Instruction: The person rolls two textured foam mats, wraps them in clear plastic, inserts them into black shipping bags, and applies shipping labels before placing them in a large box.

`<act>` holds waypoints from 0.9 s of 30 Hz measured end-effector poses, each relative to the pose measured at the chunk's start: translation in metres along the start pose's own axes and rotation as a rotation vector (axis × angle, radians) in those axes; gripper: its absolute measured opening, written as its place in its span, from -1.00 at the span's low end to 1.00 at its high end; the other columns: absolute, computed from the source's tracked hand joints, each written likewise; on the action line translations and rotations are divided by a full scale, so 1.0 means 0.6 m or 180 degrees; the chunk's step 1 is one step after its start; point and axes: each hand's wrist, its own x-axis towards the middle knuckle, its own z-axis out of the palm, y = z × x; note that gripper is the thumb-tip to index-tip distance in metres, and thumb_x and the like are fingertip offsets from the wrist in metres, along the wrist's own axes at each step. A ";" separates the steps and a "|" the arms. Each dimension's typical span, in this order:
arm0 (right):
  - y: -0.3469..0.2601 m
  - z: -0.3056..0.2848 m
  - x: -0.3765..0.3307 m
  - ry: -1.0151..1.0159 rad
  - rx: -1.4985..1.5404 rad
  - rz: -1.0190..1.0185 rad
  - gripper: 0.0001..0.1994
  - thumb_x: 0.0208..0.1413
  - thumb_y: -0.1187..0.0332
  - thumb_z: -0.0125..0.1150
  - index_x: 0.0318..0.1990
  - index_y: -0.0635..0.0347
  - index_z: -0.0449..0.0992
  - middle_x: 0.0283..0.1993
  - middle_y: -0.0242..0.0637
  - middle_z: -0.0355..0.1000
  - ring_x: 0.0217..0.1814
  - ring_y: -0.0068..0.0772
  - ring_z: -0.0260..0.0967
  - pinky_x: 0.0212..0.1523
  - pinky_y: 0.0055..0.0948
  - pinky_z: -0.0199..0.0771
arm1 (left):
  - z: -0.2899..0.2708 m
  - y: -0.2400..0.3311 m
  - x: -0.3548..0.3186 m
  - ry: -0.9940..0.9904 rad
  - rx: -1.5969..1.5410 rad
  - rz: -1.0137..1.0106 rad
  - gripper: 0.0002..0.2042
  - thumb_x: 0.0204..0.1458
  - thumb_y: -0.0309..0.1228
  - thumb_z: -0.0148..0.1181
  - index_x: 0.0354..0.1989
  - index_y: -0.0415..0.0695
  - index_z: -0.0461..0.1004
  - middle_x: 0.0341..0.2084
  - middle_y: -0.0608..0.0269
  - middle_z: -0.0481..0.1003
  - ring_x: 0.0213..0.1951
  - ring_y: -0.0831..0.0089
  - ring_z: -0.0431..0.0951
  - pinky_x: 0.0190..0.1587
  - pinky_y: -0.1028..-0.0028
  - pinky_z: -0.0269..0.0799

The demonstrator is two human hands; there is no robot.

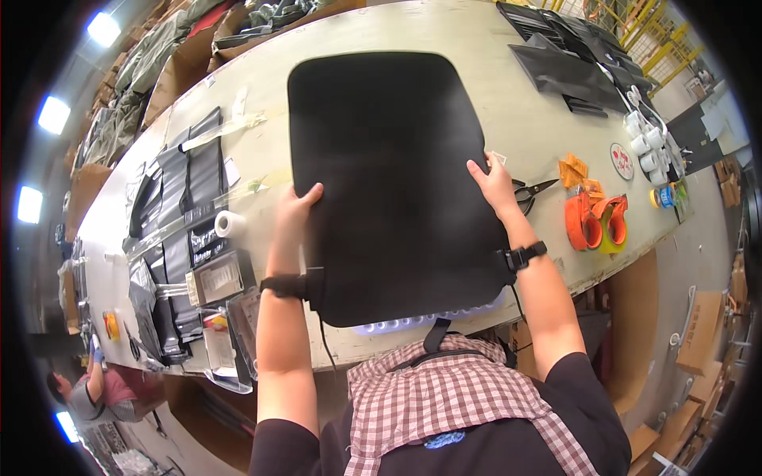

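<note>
A large flat black panel [389,182] with rounded corners, smooth and matt, is held up in front of me over the table. My left hand [298,208] grips its left edge, the thumb lying on the face and the fingers behind it. Opposite, my right hand [497,184] is closed on the right edge with its thumb up; its fingers are partly hidden behind the panel. Close beside the right hand lie black-handled scissors [536,190]. Below the panel's lower edge shows part of a whitish-purple strip with round cells [421,320].
Orange tape rolls [591,222] lie right on the pale table [373,28]. Black sheets [563,71] are stacked far right. Plastic-wrapped black pieces [186,178], a white roll [229,224] and clear boxes [216,278] lie left. Another person [99,393] stands at lower left.
</note>
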 end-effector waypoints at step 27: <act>0.079 -0.100 -0.301 -0.0747 -0.1310 0.0250 -0.57 -0.01 0.19 0.26 -0.11 0.31 0.30 -0.19 -0.15 0.36 -0.13 -0.21 0.34 -0.18 -0.27 0.36 | 0.005 -0.196 -0.305 0.0559 0.2610 0.0355 -0.64 0.12 -0.27 0.09 -0.05 -0.32 0.33 -0.23 0.13 0.49 -0.23 0.29 0.50 -0.17 0.40 0.39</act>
